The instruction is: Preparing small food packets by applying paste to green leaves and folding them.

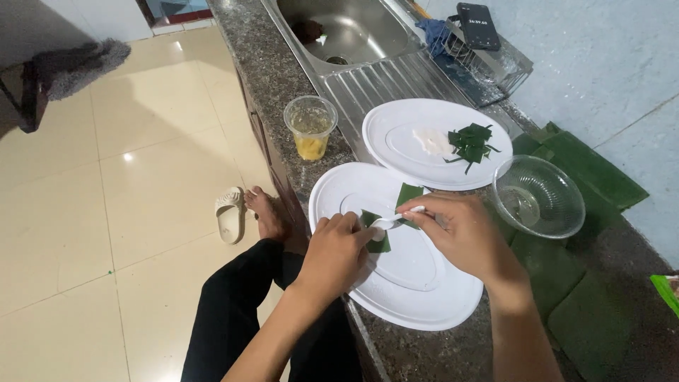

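Note:
A white oval plate (417,283) lies at the counter's front edge. My left hand (336,255) pinches a small green leaf piece (376,244) on it. My right hand (463,233) holds a white plastic spoon (396,219) whose bowl rests on that leaf piece. A second green leaf piece (409,192) lies on the plate just beyond my right fingers. Behind it sits another white oval plate (396,134) carrying a pile of cut green leaf strips (470,143) and a smear of white paste (433,141).
A clear plastic cup (310,127) with yellow filling stands at the counter edge by the steel sink (353,32). A clear glass bowl (539,197) sits right of the plates. Large green leaves (594,173) lie along the wall. A phone (477,25) rests on a rack.

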